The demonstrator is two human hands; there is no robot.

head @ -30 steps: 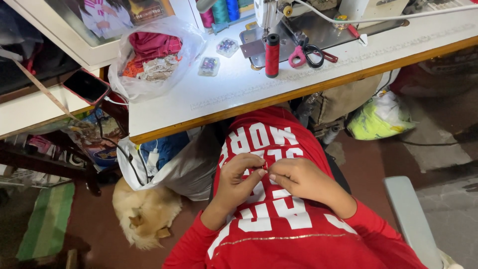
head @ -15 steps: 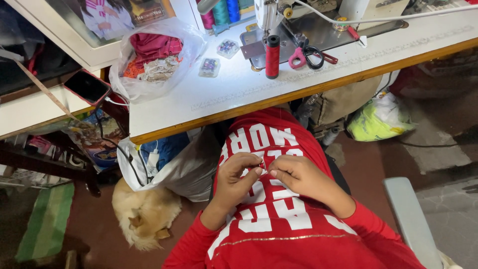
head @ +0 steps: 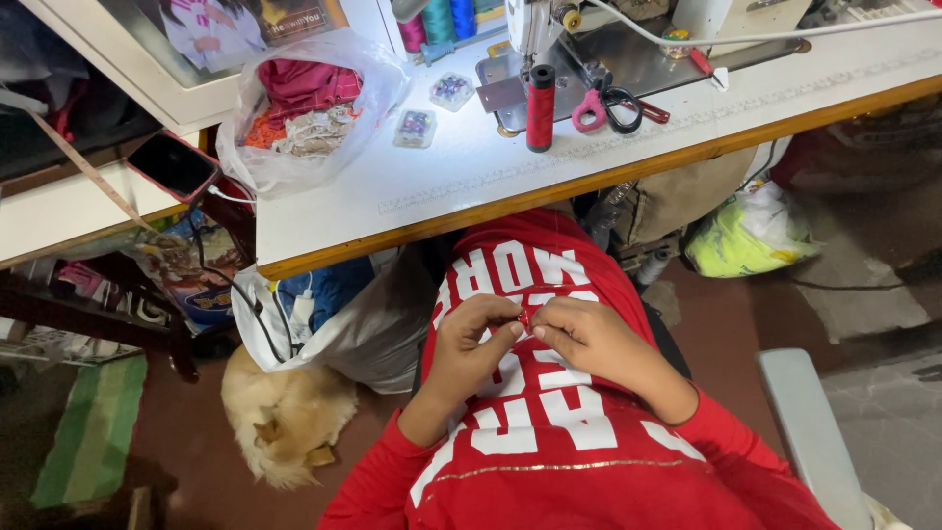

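Two hands meet over the lap, fingertips pressed together on a tiny red piece (head: pixel 526 319), likely a scrap of cloth or thread, too small to tell. The left hand (head: pixel 471 344) pinches it from one side with thumb and forefinger, and the right hand (head: pixel 589 344) pinches it from the other, the remaining fingers curled in. The piece sits just above the red shirt (head: pixel 559 432) with its white lettering, level with the chest, below the tabletop (head: pixel 432 186) edge.

By its look the piece is light, soft and limp; it would slip from a loose hold, so a fingertip pinch close to its end seems the right grip.

On the white tabletop, lit from above, stand a red spool (head: pixel 540 108), pink-handled scissors (head: pixel 613 106), two small clear boxes (head: pixel 416 128) of beads or pins, and a clear bag (head: pixel 304 108) of cloth scraps, with the sewing machine (head: pixel 549 29) at the back. A phone (head: pixel 173 165) lies on a lower shelf to the left. Under the table are stuffed bags, and a tan dog (head: pixel 280 427) lies curled on the reddish floor beside a green striped mat (head: pixel 88 432).
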